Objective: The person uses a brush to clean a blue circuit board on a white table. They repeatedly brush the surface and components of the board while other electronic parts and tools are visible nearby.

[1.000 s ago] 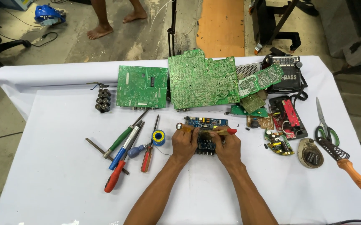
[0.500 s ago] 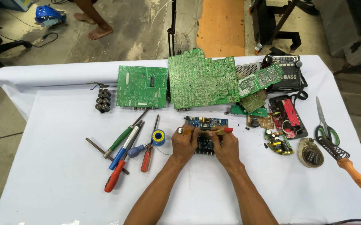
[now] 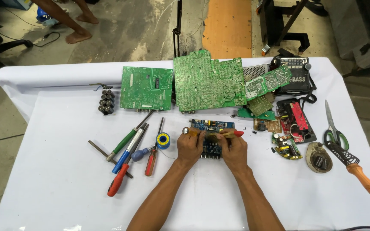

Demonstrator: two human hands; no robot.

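A small blue circuit board (image 3: 212,125) lies on the white table, its near half covered by my hands. My left hand (image 3: 189,147) grips the board's left side, fingers curled over the edge. My right hand (image 3: 235,150) rests on the board's right side. Its fingers are closed on a thin tool with an amber handle and a red end (image 3: 237,133). The tool lies crosswise over the board towards my left fingers. I cannot tell whether my left hand also touches it.
Several screwdrivers (image 3: 127,147) and a solder spool (image 3: 163,140) lie to the left. Large green boards (image 3: 206,81) line the back, beside a battery pack (image 3: 107,102). Small boards, a radio (image 3: 294,79), scissors (image 3: 332,128) and a soldering iron (image 3: 360,175) lie to the right. A person's bare feet (image 3: 78,36) are beyond the table.
My hands and the board have barely shifted. The bare feet of the person behind the table have moved to the left.
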